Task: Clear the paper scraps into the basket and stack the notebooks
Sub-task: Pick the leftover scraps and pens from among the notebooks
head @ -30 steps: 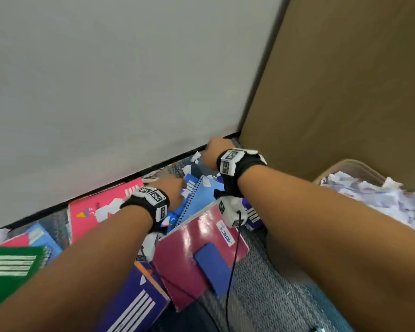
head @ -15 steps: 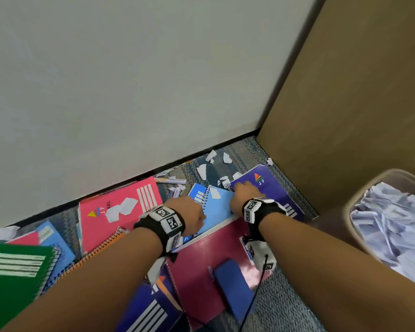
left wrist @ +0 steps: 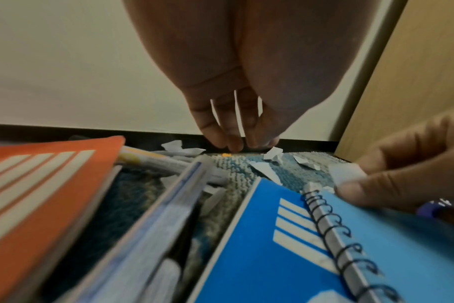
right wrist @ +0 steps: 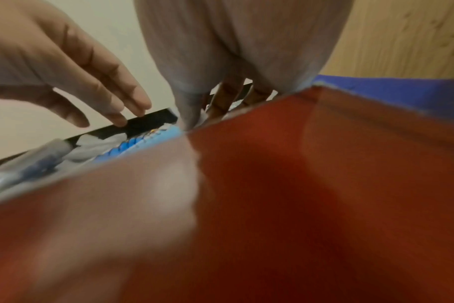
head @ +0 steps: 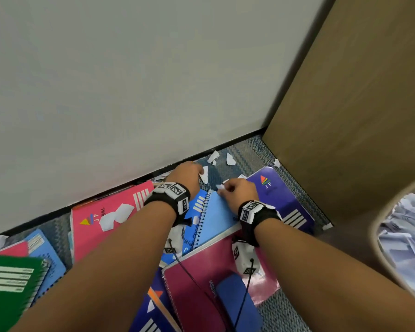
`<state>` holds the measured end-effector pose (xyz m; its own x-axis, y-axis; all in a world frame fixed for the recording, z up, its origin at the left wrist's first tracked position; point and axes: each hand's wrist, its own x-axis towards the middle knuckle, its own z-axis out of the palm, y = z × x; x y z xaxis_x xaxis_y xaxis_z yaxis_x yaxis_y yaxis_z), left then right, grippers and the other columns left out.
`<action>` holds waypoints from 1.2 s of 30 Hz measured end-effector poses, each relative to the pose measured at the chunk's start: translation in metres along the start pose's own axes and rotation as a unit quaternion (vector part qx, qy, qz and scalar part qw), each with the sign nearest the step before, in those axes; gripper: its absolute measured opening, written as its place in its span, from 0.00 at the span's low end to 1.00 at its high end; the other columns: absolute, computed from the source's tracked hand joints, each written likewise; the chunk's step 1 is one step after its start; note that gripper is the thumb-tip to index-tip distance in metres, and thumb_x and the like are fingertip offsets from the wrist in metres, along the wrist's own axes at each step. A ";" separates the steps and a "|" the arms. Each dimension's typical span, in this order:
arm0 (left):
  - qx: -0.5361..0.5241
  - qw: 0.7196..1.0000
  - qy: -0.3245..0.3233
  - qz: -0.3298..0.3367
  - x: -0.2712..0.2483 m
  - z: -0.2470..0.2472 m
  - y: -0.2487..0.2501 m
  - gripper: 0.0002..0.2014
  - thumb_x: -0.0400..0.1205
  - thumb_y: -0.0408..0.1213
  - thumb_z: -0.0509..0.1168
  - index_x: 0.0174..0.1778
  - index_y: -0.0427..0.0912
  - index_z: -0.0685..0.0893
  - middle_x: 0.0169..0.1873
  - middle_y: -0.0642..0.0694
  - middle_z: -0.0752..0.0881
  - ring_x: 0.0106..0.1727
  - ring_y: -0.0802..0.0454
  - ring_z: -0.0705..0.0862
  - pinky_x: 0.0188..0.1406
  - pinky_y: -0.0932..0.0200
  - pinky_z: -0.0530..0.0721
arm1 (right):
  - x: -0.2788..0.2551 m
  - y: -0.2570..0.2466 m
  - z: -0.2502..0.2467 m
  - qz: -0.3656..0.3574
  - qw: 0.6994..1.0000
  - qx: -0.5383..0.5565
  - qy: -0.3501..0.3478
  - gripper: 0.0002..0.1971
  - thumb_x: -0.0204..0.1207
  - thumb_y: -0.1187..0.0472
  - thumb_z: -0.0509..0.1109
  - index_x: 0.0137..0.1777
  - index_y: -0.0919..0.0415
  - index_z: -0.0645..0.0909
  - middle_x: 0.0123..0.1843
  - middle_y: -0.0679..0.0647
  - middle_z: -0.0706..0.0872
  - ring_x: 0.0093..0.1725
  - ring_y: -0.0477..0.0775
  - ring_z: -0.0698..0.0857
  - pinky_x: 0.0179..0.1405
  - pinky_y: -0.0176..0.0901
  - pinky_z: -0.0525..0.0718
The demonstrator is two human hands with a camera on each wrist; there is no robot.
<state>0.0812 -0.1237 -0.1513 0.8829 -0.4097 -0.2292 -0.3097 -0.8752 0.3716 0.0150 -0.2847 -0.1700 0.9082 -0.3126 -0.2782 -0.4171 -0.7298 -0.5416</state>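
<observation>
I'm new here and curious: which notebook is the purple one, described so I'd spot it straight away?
Start at the tall wooden panel on the right and drop to the carpet at its foot. The purple notebook lies flat there, just right of the right hand. Unlike the light blue spiral notebook beside it, it is deep purple with a small colourful triangle logo.

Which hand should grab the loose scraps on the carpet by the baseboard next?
Left. The left hand is open with fingertips already at the scraps by the wall; the right hand already pinches a scrap over the blue notebook.
</observation>
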 end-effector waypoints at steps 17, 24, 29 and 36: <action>0.120 0.986 -0.096 0.069 0.054 0.020 0.025 0.45 0.74 0.24 0.65 0.84 0.54 0.52 0.83 0.43 0.52 0.73 0.35 0.65 0.65 0.47 0.74 | 0.039 0.009 -0.011 0.015 0.987 -0.149 0.061 0.11 0.76 0.67 0.66 0.58 0.64 0.81 0.57 0.65 0.83 0.58 0.66 0.83 0.48 0.50 0.81; 0.181 0.979 -0.048 0.083 0.058 0.012 0.020 0.14 0.81 0.26 0.59 0.61 0.34 0.84 0.58 0.37 0.83 0.60 0.38 0.82 0.56 0.49 0.79 | 0.040 0.010 -0.016 -0.041 0.991 -0.127 0.027 0.25 0.76 0.70 0.64 0.72 0.50 0.77 0.55 0.64 0.85 0.55 0.67 0.84 0.51 0.54 0.83; 0.091 0.994 -0.011 0.054 0.049 0.018 0.013 0.09 0.78 0.23 0.60 0.50 0.35 0.81 0.49 0.37 0.84 0.48 0.37 0.85 0.46 0.47 0.84 | 0.038 0.012 -0.016 -0.022 0.996 -0.079 0.030 0.12 0.71 0.70 0.67 0.48 0.59 0.89 0.47 0.63 0.89 0.49 0.65 0.86 0.45 0.47 0.84; 0.046 0.995 -0.004 0.084 0.067 0.015 0.022 0.22 0.80 0.23 0.57 0.69 0.42 0.76 0.56 0.35 0.81 0.57 0.36 0.82 0.54 0.47 0.79 | 0.033 0.010 -0.014 -0.040 0.999 -0.027 0.017 0.18 0.73 0.72 0.64 0.60 0.56 0.85 0.53 0.62 0.89 0.54 0.63 0.86 0.51 0.50 0.85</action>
<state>0.1284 -0.1746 -0.1715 0.8132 -0.5542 -0.1775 -0.4845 -0.8137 0.3211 0.0413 -0.3104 -0.1734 0.9394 -0.2726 -0.2079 -0.3421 -0.7846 -0.5171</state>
